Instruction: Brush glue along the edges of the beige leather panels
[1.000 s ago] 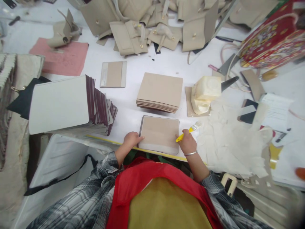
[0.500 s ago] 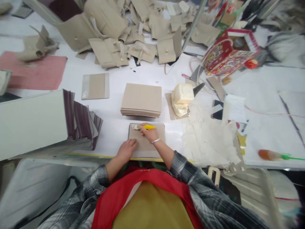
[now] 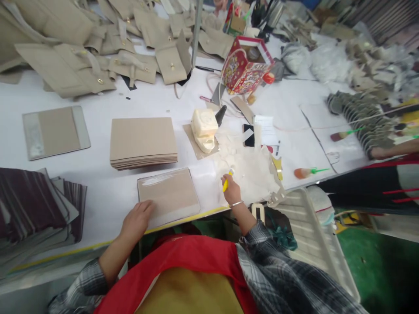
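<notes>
My left hand [image 3: 136, 218] lies open, its fingertips resting on the near left corner of a beige panel [image 3: 170, 192] at the table's front edge. White wet streaks run along the panel's far side, and a greyish margin shows around it. To the right, my right hand [image 3: 231, 192] is closed around the yellow handle of a small brush [image 3: 226, 185]. The brush's whitish tip is over a pale, glue-smeared sheet [image 3: 252, 170]. Behind that sheet a cream-crusted container [image 3: 203, 126] stands on a beige piece, with a dark pointed part sticking out.
A stack of beige panels [image 3: 142, 137] lies behind the worked panel. Left of it sits another panel [image 3: 59, 131], and dark maroon sheets [image 3: 32, 205] lean at the near left. Beige bag pieces [image 3: 75, 74] and a red patterned box [image 3: 245, 65] stand behind. A co-worker's arm [image 3: 396, 150] reaches in at right.
My right hand has moved the brush rightward from the panel to the smeared sheet. White streaks now show on the panel's far side. The view has swung right.
</notes>
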A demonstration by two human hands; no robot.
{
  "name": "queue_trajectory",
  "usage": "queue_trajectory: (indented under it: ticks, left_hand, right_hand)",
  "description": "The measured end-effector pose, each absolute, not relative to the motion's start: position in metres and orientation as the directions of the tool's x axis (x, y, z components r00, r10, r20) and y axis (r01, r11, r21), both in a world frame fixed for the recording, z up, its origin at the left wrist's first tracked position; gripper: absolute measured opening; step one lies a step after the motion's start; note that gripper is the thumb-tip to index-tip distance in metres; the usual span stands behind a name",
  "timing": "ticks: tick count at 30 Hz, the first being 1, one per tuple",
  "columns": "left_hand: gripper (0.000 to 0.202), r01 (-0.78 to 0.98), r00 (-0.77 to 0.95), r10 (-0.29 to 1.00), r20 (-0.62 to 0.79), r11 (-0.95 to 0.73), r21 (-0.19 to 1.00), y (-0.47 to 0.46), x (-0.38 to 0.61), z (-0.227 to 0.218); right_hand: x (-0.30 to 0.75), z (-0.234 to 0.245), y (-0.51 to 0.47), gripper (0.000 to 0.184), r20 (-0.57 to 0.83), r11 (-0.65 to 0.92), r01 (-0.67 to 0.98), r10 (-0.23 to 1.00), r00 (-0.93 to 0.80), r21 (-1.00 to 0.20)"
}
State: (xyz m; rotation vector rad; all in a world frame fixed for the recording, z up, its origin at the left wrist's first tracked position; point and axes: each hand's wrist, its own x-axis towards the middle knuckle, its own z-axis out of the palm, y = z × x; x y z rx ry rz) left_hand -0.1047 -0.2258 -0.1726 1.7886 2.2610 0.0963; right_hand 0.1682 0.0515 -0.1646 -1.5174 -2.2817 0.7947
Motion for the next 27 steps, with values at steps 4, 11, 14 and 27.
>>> queue_trajectory:
  ticks: [4,11,14,27]
  left_hand:
    - [0.037,0.966,-0.184,0.971,-0.15,0.207,0.157,-0.221,-0.105,-0.174]
    - [0.032,0.957,-0.211,0.965,-0.154,0.236,0.169,-0.215,-0.103,-0.169]
    - [0.03,0.948,-0.225,0.958,-0.179,0.257,0.185,-0.215,-0.103,-0.168]
    - [0.042,0.072,-0.371,0.886,-0.278,0.326,0.943,-0.122,-0.061,-0.109]
  right_hand:
    - [0.183,-0.202,0.052,0.027,0.092,0.421,0.867,0.906,-0.412,-0.268]
    - [0.184,-0.237,0.054,0.023,0.115,0.405,0.873,0.914,-0.388,-0.273]
    - [0.178,-0.232,0.053,0.019,0.144,0.387,0.833,0.922,-0.36,-0.396]
    - [0.085,-0.116,-0.017,0.021,0.002,0.285,0.284,0.708,-0.706,-0.915]
